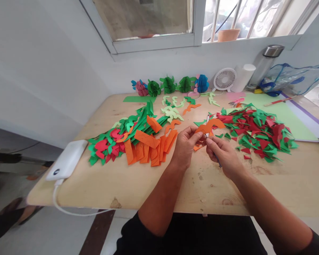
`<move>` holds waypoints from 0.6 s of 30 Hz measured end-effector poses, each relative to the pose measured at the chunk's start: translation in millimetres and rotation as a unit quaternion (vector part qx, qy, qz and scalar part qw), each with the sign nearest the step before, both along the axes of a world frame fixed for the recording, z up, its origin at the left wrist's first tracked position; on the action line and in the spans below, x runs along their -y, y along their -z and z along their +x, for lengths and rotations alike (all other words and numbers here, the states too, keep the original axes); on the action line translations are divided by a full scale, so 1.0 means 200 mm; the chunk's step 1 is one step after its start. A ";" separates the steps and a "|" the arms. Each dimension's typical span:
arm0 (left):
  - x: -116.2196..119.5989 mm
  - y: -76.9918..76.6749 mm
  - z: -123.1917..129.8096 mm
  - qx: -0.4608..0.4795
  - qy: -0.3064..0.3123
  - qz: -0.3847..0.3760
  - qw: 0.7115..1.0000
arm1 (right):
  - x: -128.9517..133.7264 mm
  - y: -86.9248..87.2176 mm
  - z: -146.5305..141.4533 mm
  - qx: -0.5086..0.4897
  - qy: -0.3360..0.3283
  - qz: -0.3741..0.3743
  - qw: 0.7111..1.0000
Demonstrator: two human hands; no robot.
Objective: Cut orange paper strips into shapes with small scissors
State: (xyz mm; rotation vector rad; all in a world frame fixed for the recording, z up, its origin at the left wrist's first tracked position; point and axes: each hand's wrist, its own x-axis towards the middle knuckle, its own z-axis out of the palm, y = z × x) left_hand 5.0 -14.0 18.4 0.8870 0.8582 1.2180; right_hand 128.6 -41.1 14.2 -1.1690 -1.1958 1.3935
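My left hand (184,145) is closed on a wavy orange paper piece (214,124), which spreads out above my fingertips. Close beside it, my right hand (222,152) is closed round a small cutting tool; its dark blue end (218,161) shows under the fingers, and the rest is mostly hidden. Left of my hands lie folded orange paper strips (146,148) with drawn lines, overlapping green strips (142,124). Red and green cut shapes (106,148) are heaped farther left. A pile of red and green scraps (260,131) lies to the right.
Along the wall stand paper honeycomb figures (168,85), a white fan (225,79), a glass bottle (263,67) and a clear blue-edged pouch (295,78). A white power bank (67,160) with a cable lies at the table's (101,191) left edge. Pale green sheets are at the right.
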 end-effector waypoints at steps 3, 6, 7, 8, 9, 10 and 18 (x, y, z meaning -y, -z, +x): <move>0.00 0.00 0.00 0.001 0.001 0.001 1.000 | 0.00 0.00 0.00 0.002 -0.001 0.002 1.000; 0.00 0.00 0.00 0.000 0.003 0.000 1.000 | 0.00 -0.01 0.00 0.004 -0.001 0.001 1.000; 0.00 0.00 0.00 -0.001 0.003 -0.001 1.000 | 0.00 0.00 0.00 0.004 0.000 0.000 1.000; 0.00 0.00 0.00 -0.002 0.002 -0.002 1.000 | 0.00 0.00 0.00 0.004 0.001 -0.001 1.000; 0.00 0.00 0.00 -0.002 0.001 -0.003 1.000 | 0.00 0.00 0.00 0.003 0.002 -0.001 1.000; 0.00 0.00 0.00 -0.003 0.001 -0.004 1.000 | 0.00 0.00 0.00 0.002 0.002 -0.002 1.000; 0.00 -0.01 0.00 -0.004 0.001 -0.001 1.000 | 0.00 0.00 0.00 0.002 0.002 -0.006 1.000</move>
